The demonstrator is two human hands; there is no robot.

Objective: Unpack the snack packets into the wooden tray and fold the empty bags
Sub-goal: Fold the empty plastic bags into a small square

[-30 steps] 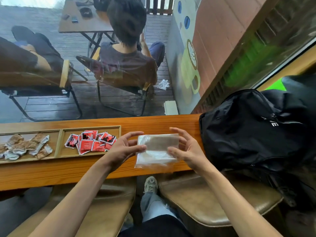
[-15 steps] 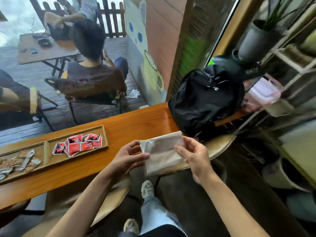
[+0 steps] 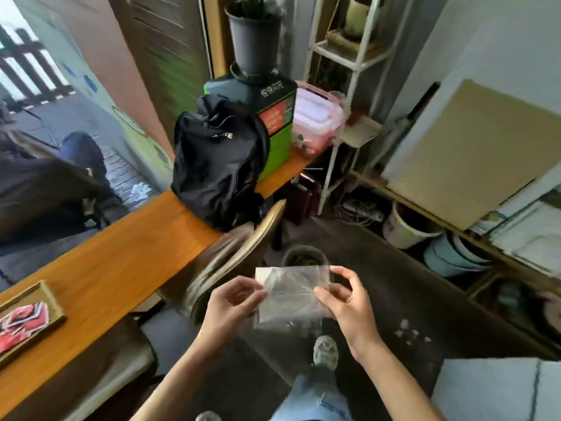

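Both hands, left hand [image 3: 233,305] & right hand [image 3: 349,302], pinch the empty clear bag [image 3: 291,294] by its side edges w/ curled fingers, held flat over the floor (prob. for folding), tray [image 3: 45,294] well apart at left.

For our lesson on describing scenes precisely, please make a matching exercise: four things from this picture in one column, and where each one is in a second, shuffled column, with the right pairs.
Things
1. clear plastic bag
2. red snack packets
3. black backpack
4. grey plant pot

Places
A. on top of the green box
B. on the wooden counter, against the green box
C. held between the left hand and right hand
D. in the wooden tray

Pairs: 1-C, 2-D, 3-B, 4-A
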